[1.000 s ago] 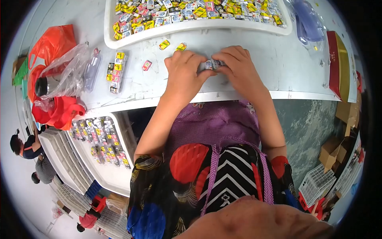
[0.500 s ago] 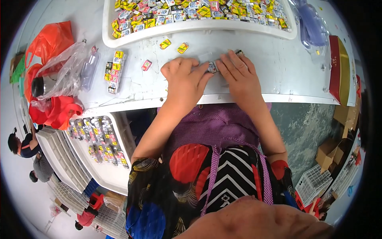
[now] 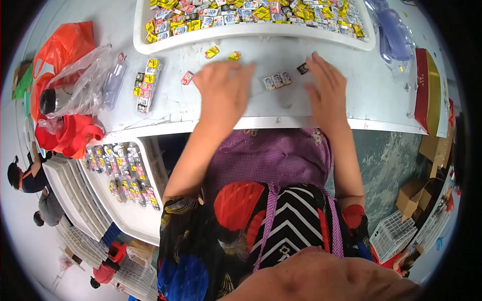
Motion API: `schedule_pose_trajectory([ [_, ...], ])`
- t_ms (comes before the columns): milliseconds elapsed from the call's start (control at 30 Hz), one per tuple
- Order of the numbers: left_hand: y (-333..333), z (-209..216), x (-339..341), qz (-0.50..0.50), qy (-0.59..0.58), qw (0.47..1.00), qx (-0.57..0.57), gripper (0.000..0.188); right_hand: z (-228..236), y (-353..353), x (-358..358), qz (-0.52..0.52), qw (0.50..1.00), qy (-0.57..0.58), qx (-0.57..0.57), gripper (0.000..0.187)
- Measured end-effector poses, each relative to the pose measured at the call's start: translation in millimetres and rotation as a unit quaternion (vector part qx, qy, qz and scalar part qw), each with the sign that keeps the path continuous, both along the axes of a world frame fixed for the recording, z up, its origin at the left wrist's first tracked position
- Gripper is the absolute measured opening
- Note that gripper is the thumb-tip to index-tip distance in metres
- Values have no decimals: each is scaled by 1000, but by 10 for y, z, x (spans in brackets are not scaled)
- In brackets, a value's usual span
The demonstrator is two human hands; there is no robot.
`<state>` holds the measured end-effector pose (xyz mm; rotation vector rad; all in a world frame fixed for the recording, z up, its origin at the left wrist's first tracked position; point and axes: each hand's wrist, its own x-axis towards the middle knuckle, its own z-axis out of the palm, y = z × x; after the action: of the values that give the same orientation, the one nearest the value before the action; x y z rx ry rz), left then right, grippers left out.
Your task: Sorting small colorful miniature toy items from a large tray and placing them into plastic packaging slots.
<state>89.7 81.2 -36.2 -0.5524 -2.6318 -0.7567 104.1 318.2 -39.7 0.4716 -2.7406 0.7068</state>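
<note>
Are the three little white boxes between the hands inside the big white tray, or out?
Out. The three boxes lie in a row on the table, between left hand and right hand, apart from the tray.

Bare left forearm and right forearm stretch from the near side toward the far side, well apart. The left hand is palm down and blurred, its exact grip unclear. The right hand is relaxed and unclenched, fingers extended toward the far left, thumb held away from them.
</note>
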Motion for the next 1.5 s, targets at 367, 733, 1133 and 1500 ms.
schedule_pose_trajectory([
  [367, -181, -19, -411, -19, -8, 1000, -15, 14, -4, -70, -148, 11, 995, -39, -87, 30],
  [733, 29, 152, 119, -16, -205, 965, 164, 14, -106, -513, -58, 169, 985, -8, -31, 30],
  [1133, 89, 20, 487, -141, -103, 985, 1, 22, -125, -505, 3, 157, 987, -9, -10, 35],
  [1500, 42, 69, 339, 9, -75, 989, 126, 29, -92, -487, 135, 127, 992, 9, 25, 37],
])
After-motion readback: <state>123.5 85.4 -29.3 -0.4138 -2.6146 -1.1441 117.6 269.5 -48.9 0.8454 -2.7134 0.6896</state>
